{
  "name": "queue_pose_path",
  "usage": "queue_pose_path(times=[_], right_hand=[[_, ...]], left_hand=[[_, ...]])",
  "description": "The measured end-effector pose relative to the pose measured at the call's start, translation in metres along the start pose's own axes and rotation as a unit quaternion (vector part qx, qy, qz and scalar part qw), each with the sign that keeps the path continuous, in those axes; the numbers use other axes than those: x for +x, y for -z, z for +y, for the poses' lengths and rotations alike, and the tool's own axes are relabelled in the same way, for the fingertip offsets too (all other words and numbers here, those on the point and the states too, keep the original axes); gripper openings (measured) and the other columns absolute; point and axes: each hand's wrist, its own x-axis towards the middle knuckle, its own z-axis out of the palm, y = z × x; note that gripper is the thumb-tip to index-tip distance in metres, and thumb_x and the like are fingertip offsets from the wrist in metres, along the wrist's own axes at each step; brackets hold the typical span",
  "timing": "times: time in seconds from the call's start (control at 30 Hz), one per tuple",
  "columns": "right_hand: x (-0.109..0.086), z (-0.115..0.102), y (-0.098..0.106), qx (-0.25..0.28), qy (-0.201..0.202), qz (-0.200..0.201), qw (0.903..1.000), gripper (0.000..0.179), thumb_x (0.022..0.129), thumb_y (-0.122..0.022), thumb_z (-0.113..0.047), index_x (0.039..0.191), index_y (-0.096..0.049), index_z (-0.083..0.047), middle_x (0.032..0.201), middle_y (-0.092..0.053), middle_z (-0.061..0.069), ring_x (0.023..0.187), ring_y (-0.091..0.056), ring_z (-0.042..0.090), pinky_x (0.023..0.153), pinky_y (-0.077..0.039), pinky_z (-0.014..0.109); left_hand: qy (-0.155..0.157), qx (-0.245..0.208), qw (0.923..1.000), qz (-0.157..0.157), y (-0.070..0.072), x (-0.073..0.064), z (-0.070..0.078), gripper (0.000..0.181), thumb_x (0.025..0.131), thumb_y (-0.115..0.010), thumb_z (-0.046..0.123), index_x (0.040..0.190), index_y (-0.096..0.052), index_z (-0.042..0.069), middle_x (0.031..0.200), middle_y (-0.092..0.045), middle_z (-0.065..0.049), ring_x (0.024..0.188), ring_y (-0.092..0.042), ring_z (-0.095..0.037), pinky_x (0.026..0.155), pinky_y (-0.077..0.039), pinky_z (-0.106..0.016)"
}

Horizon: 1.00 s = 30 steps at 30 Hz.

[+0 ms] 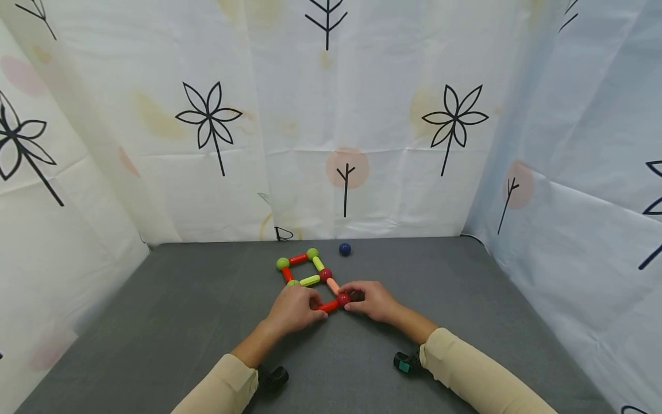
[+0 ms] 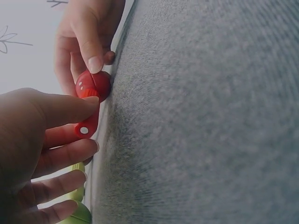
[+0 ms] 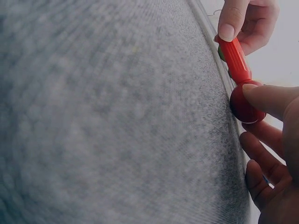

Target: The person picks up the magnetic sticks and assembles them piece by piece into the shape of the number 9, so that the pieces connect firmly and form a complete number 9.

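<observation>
My left hand [image 1: 295, 309] pinches a red rod [image 1: 328, 307] between thumb and fingers, its far end right at a dark red ball [image 1: 343, 299]. That ball is held by my right hand [image 1: 373, 300], thumb on one side and fingers on the other. In the left wrist view the rod's near end [image 2: 84, 130] shows a pale round tip. An orange-pink rod [image 1: 333, 286] runs from the held ball to a second red ball [image 1: 325, 275]. Beyond lies a four-sided frame of red rods [image 1: 298, 259], yellow-green rods [image 1: 310, 280] and green balls [image 1: 282, 263]; my left hand partly covers its nearest green ball.
A dark blue ball [image 1: 345, 249] lies apart behind the frame, near the back edge of the grey table [image 1: 207, 345]. White cloth walls with printed plants [image 1: 300, 190] stand behind and at both sides. Dark wrist devices [image 1: 405, 363] sit under both forearms.
</observation>
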Motion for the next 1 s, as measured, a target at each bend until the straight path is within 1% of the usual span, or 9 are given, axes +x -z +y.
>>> queue_pose_path(times=[0.17, 0.37, 0.5, 0.7, 0.9, 1.0], right_hand=[[0.000, 0.000, 0.000, -0.001, 0.000, 0.000, 1.0000, 0.034, 0.086, -0.076, -0.017, 0.119, -0.069, -0.014, 0.112, -0.067, 0.001, 0.093, -0.063, 0.016, 0.083, -0.050, 0.040], [0.000, 0.000, -0.001, 0.002, 0.011, 0.004, 0.9999, 0.033, 0.086, -0.076, -0.014, 0.118, -0.069, -0.011, 0.111, -0.067, 0.002, 0.092, -0.064, 0.018, 0.082, -0.051, 0.040], [0.001, -0.001, -0.002, 0.003, 0.012, 0.003, 0.9999, 0.033, 0.086, -0.076, -0.014, 0.118, -0.069, -0.011, 0.110, -0.067, 0.002, 0.092, -0.064, 0.018, 0.082, -0.051, 0.038], [0.001, -0.002, -0.001, 0.008, 0.004, -0.004, 1.0000, 0.033, 0.086, -0.076, -0.015, 0.118, -0.069, -0.012, 0.110, -0.067, 0.002, 0.092, -0.064, 0.017, 0.082, -0.051, 0.038], [0.004, -0.004, 0.004, 0.019, 0.000, -0.015, 0.9997, 0.030, 0.089, -0.073, -0.015, 0.118, -0.069, -0.012, 0.105, -0.068, -0.001, 0.091, -0.062, 0.017, 0.079, -0.050, 0.033], [0.008, -0.004, 0.009, 0.023, -0.002, -0.013, 0.9997, 0.026, 0.090, -0.071, -0.015, 0.116, -0.070, -0.011, 0.103, -0.069, 0.001, 0.091, -0.062, 0.016, 0.078, -0.050, 0.032]], left_hand=[[0.000, -0.002, 1.0000, 0.004, -0.001, -0.001, -0.001, 0.023, 0.078, -0.080, 0.041, 0.083, -0.073, 0.020, 0.063, -0.052, 0.016, 0.063, -0.047, -0.007, 0.067, -0.040, -0.032], [-0.001, -0.007, 0.9999, 0.009, -0.001, -0.001, -0.002, 0.022, 0.077, -0.081, 0.040, 0.086, -0.074, 0.020, 0.065, -0.055, 0.016, 0.065, -0.049, -0.005, 0.069, -0.041, -0.032], [-0.001, -0.013, 0.9999, 0.006, -0.001, -0.002, -0.002, 0.021, 0.078, -0.081, 0.038, 0.086, -0.073, 0.021, 0.066, -0.056, 0.016, 0.065, -0.050, -0.005, 0.069, -0.041, -0.033], [0.001, -0.014, 0.9999, 0.000, -0.001, -0.002, -0.004, 0.020, 0.078, -0.081, 0.038, 0.085, -0.073, 0.020, 0.065, -0.054, 0.016, 0.064, -0.049, -0.006, 0.069, -0.040, -0.032], [0.006, -0.014, 0.9999, 0.000, -0.002, -0.003, -0.004, 0.020, 0.077, -0.081, 0.038, 0.084, -0.073, 0.020, 0.065, -0.054, 0.016, 0.064, -0.048, -0.006, 0.067, -0.041, -0.031], [0.005, -0.014, 0.9999, 0.002, -0.002, -0.003, -0.004, 0.020, 0.077, -0.081, 0.038, 0.084, -0.073, 0.021, 0.065, -0.054, 0.016, 0.063, -0.049, -0.005, 0.066, -0.041, -0.030]])
